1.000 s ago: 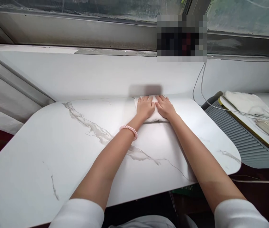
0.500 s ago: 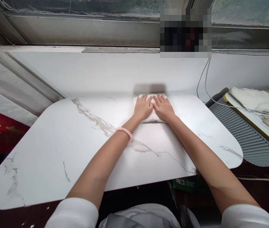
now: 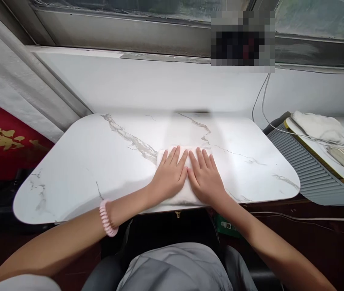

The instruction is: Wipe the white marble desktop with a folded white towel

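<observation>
A folded white cloth lies flat at the near edge of the white marble-patterned tabletop. On its left half rests my left hand, palm down with fingers stretched out. My right hand presses flat on the right half, fingers spread and pointing toward the wall. The two thumbs nearly meet in the middle. Around my left wrist is a pink coiled band. Much of the cloth is hidden under both hands.
Behind the table runs a white wall under a window. To the right, a second table with a ribbed side bears another white cloth. White cables hang down the wall. A curtain and red cloth are at left.
Both hands and the cloth have slid from the table's wall side to its near edge, toward my body. My elbows have moved outward, and the view has shifted slightly.
</observation>
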The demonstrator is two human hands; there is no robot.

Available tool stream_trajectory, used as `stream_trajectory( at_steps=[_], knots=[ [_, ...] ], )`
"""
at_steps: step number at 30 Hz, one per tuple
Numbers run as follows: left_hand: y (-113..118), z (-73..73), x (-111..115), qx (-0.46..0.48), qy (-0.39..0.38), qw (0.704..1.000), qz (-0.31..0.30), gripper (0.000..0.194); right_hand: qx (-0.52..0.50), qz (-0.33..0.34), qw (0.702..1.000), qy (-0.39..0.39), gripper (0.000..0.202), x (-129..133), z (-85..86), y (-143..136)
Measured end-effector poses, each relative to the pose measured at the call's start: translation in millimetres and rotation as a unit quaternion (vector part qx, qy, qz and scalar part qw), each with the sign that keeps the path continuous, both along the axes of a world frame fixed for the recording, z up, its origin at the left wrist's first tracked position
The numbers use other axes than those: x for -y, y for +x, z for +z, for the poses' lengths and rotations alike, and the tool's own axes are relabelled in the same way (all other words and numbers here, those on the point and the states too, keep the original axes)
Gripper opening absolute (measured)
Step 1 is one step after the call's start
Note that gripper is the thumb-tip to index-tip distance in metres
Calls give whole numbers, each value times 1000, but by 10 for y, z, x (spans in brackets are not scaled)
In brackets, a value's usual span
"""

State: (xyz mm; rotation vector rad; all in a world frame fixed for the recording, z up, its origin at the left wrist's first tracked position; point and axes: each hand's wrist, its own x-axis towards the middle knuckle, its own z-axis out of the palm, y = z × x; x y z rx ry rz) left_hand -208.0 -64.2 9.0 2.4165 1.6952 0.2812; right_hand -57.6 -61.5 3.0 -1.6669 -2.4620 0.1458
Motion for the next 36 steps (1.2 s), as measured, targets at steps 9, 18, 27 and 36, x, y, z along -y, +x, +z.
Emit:
stream_trajectory(
  at_steps=[9,18,27,36],
  knots=[
    [-339,-22,407,-3,24,1000,-3,57,-18,90,995,47,58,279,-10,-229],
    [-491,128,58,-58,-11,997,40,56,5,110,994,14,58,-113,49,-487],
    [-888,37,-862,-10,-8,993,114,57,-21,68,997,-7,61,-1029,12,-1041],
    [-1188,-15,-1671,-6,20,989,145,57,-17,81,996,-13,59,-1863,38,-1382]
  ],
)
